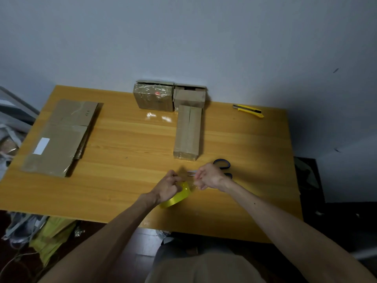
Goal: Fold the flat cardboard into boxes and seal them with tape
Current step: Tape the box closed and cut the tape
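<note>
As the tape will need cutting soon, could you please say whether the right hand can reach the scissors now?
Probably yes: the scissors lie just beyond the right hand with nothing between, though its fingers pinch the tape and would have to let go.

Bare forearms [114, 227], left grip [168, 185], right grip [208, 176], beige garment [204, 268]

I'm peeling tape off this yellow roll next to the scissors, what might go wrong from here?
The loose tape end pinched by the right hand may fold and stick to itself beside the yellow roll of tape in the left hand. The blue-handled scissors lie behind the right hand, blades near the fingers, so a careless reach could nick them.
</note>
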